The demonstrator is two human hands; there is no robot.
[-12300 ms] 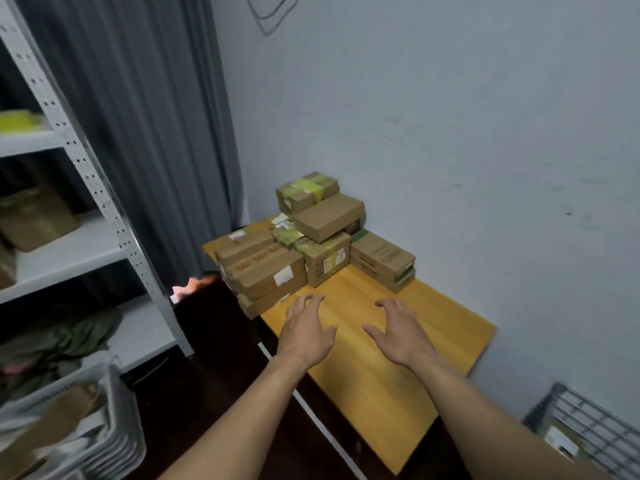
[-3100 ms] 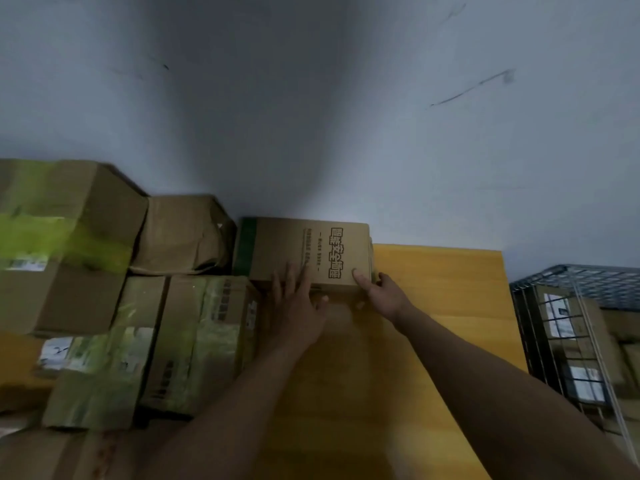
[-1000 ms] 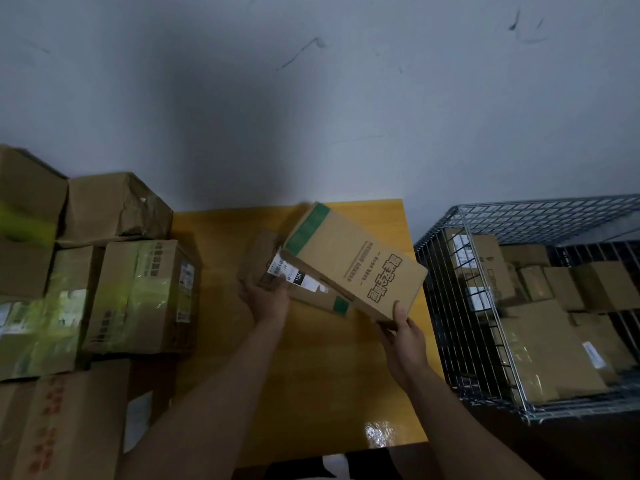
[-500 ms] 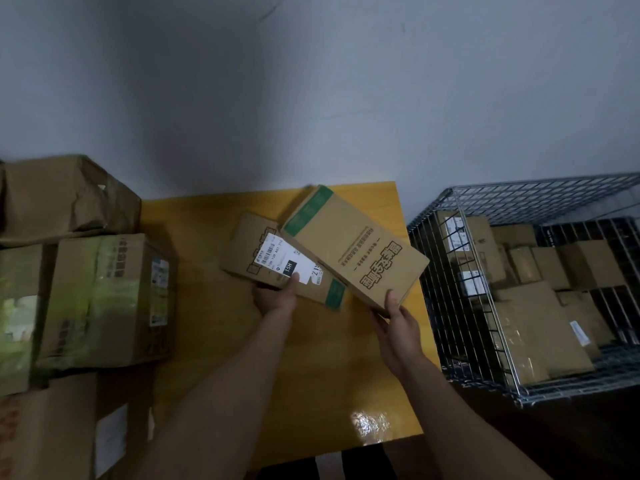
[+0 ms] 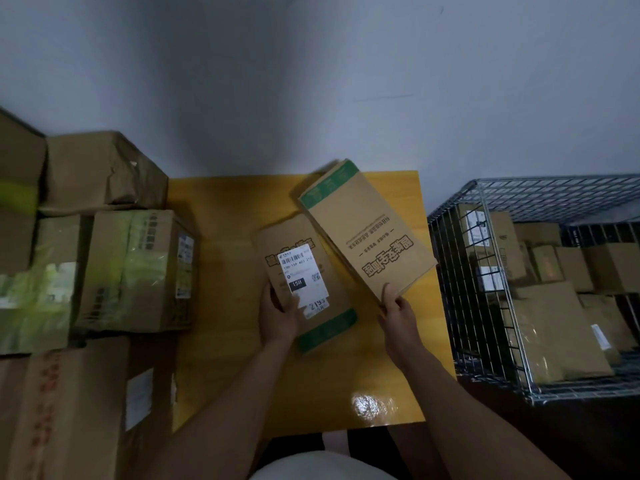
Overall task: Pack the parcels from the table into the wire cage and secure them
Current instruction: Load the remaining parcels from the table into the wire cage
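Observation:
I hold two flat brown parcels with green end bands over the yellow table [image 5: 228, 341]. My left hand [image 5: 280, 315] grips the labelled parcel [image 5: 304, 282] at its near edge; its white shipping label faces up. My right hand [image 5: 398, 310] grips the printed parcel [image 5: 367, 226] at its near corner, tilted, overlapping the first parcel's right side. The wire cage [image 5: 481, 306] stands right of the table and holds several brown parcels.
A stack of larger cardboard boxes [image 5: 138, 268] fills the table's left part, some wrapped in green tape. A grey wall runs behind the table. Dark floor lies below the table's near edge and under the cage.
My left hand has turned the labelled parcel so its long side points toward me. The printed parcel in my right hand has tilted up and away to the right, overlapping it less.

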